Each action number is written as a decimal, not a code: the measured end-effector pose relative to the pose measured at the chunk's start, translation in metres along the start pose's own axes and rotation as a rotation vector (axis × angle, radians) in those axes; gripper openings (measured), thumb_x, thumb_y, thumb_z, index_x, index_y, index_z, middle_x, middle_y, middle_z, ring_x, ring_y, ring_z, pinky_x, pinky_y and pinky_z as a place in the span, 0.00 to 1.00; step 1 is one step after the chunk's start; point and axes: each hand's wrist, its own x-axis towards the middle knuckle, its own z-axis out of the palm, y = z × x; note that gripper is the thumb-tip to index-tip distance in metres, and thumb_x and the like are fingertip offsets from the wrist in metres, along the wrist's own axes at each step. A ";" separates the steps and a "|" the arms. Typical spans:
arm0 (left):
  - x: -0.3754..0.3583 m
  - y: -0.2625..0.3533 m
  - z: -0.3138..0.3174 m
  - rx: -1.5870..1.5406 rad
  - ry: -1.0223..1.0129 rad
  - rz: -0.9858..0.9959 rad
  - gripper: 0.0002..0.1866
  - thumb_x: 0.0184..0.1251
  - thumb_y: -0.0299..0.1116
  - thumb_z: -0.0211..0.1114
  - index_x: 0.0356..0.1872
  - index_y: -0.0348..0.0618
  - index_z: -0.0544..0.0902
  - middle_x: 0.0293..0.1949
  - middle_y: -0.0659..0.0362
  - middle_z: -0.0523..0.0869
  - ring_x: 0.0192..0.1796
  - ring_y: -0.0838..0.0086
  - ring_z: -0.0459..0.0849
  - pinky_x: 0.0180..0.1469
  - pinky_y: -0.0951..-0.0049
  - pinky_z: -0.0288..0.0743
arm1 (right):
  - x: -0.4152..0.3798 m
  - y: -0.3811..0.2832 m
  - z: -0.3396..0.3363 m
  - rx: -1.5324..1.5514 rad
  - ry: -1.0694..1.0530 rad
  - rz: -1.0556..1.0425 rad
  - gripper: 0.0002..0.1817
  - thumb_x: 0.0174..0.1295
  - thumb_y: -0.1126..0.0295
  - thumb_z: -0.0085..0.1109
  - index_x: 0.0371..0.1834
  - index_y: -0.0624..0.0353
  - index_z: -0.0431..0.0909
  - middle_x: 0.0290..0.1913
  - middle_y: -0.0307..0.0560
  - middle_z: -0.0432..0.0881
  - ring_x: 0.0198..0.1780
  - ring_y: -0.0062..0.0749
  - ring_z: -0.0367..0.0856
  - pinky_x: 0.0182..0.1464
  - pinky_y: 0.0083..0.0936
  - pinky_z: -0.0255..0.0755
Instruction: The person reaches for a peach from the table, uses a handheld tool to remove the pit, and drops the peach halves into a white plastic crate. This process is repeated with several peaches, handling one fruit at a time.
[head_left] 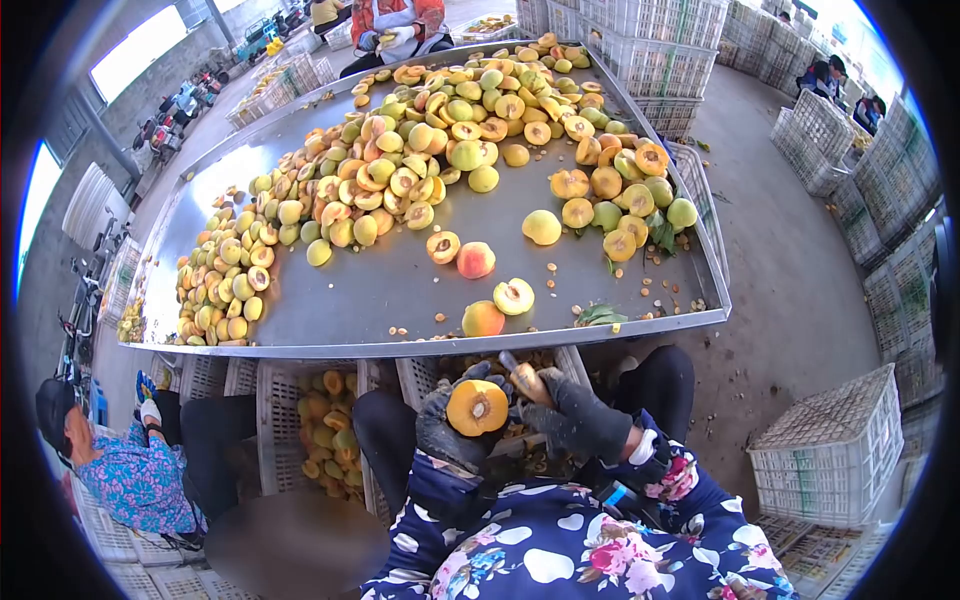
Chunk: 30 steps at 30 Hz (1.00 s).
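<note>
Head view: from where I stand, I see the left hand, in a dark glove, grasping a fruit half with the cut face turned up and the stone in its middle. The right hand, gloved also, is closed around the handle of a small knife; its blade points away from the body, toward the table. Both hands are between the knees, just in front of the table edge, above a crate.

In my judgement, the left fingers should support the fruit from the sides and below, firm but not squeezing, because ripe flesh can bruise. It is good to have the whole rim of the stone visible. The blade needs short, controlled movements, with the left thumb out of its path. I cannot tell whether the knife touches the fruit.
</note>
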 end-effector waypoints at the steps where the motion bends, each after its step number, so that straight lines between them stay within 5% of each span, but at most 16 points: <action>1: 0.001 0.003 0.001 0.158 -0.030 0.067 0.30 0.65 0.48 0.38 0.60 0.36 0.61 0.54 0.44 0.70 0.57 0.58 0.69 0.60 0.53 0.60 | -0.007 0.001 0.003 -0.029 -0.030 -0.039 0.16 0.57 0.64 0.56 0.42 0.63 0.68 0.29 0.53 0.76 0.27 0.40 0.77 0.29 0.31 0.70; 7: 0.013 -0.020 -0.010 -0.782 0.012 -0.120 0.29 0.67 0.48 0.34 0.62 0.38 0.58 0.62 0.44 0.61 0.63 0.55 0.61 0.65 0.55 0.51 | -0.018 -0.005 0.011 -0.300 -0.041 -0.193 0.17 0.55 0.68 0.56 0.44 0.65 0.67 0.32 0.61 0.76 0.32 0.54 0.77 0.31 0.38 0.70; 8: 0.011 -0.021 -0.010 -0.746 -0.035 -0.081 0.26 0.68 0.44 0.36 0.62 0.38 0.59 0.61 0.45 0.63 0.61 0.57 0.65 0.63 0.59 0.56 | -0.018 -0.007 0.012 -0.316 -0.048 -0.175 0.17 0.55 0.68 0.56 0.44 0.65 0.67 0.32 0.61 0.76 0.31 0.54 0.77 0.31 0.38 0.70; 11: 0.012 -0.022 -0.009 -0.005 -0.050 0.042 0.24 0.68 0.40 0.39 0.61 0.37 0.60 0.58 0.47 0.68 0.58 0.61 0.69 0.61 0.65 0.62 | -0.017 -0.005 0.017 -0.352 -0.033 -0.180 0.16 0.55 0.68 0.56 0.43 0.65 0.67 0.31 0.61 0.76 0.29 0.53 0.77 0.29 0.39 0.69; 13: 0.013 -0.028 -0.012 0.093 0.004 0.041 0.23 0.68 0.38 0.42 0.60 0.37 0.61 0.56 0.49 0.70 0.56 0.64 0.71 0.60 0.69 0.64 | -0.017 -0.003 0.020 -0.383 -0.024 -0.193 0.15 0.55 0.68 0.55 0.42 0.65 0.67 0.30 0.60 0.76 0.28 0.53 0.77 0.27 0.38 0.69; 17: 0.012 -0.030 -0.011 -0.226 0.118 -0.103 0.21 0.66 0.35 0.47 0.58 0.37 0.64 0.53 0.52 0.74 0.54 0.68 0.74 0.59 0.72 0.65 | -0.015 -0.003 0.027 -0.423 -0.026 -0.121 0.14 0.55 0.70 0.54 0.42 0.64 0.67 0.27 0.60 0.76 0.27 0.52 0.77 0.26 0.39 0.68; 27: 0.010 -0.052 -0.024 -0.090 0.034 0.050 0.19 0.65 0.29 0.46 0.57 0.35 0.65 0.53 0.51 0.73 0.52 0.66 0.75 0.58 0.69 0.67 | -0.010 0.034 0.042 -0.621 -0.120 -0.256 0.15 0.59 0.71 0.46 0.47 0.68 0.66 0.27 0.60 0.76 0.23 0.48 0.76 0.24 0.38 0.69; 30: 0.003 -0.037 -0.014 -0.425 0.030 -0.084 0.19 0.65 0.28 0.46 0.57 0.34 0.65 0.52 0.50 0.74 0.51 0.65 0.76 0.57 0.66 0.68 | -0.012 0.036 0.041 -0.488 -0.169 -0.232 0.14 0.58 0.71 0.46 0.45 0.68 0.66 0.26 0.60 0.76 0.24 0.49 0.77 0.23 0.39 0.68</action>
